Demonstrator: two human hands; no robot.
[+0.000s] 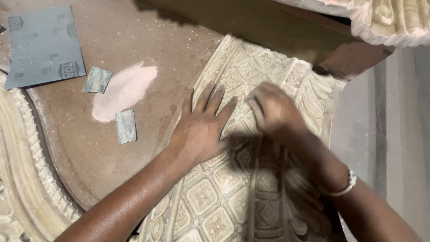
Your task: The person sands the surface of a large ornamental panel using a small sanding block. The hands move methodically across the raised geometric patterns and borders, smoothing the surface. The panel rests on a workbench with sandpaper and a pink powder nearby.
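At the bottom centre of the frame begins the carved panel [224, 201], a pale relief slab of diamond tiles and leaf scrolls that runs up to the upper centre and lies flat on the brown dusty board [89, 148]. It appears rigid and heavy, a cast or carved piece; the raised ornament and thin scroll edges are judged brittle, and the powder on the surface would make it slippery under a palm. Any lift is best taken at the plain outer borders with both hands, not at the relief. At mid-frame the left hand [201, 130] lies flat, fingers spread, pressing on the panel's left border. Just beside it, not touching, the right hand [275, 112] is curled over the central carving, motion-blurred; whether it grips an abrasive scrap cannot be told. A bracelet [347, 183] sits on the right wrist. Further left lie two small worn sandpaper pieces [126, 127] beside a pink dust patch [125, 89]. In the upper left rests a full grey sandpaper sheet [42, 45]. In the upper right another carved moulding [394, 20] overhangs.
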